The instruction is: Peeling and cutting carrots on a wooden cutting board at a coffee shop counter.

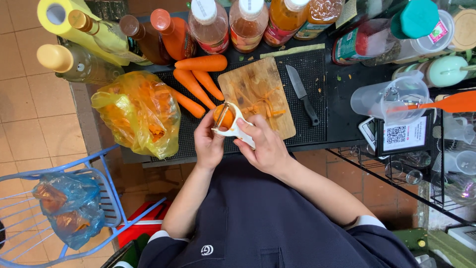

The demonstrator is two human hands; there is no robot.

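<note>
2 hands meet at the near edge of the wooden cutting board (258, 94): the left hand (208, 144) grips a carrot (224, 117), the right hand (265, 144) grips a white peeler (235, 126) against it. 4 whole carrots (196, 84) lie just left.

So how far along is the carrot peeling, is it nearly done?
Some peeling looks done: orange peel strips lie on the wooden cutting board. In hand now: the left hand holds a carrot while the right hand works a white peeler on it. Four more carrots lie beside the board; whether they are peeled I cannot tell. The knife lies untouched.
</note>
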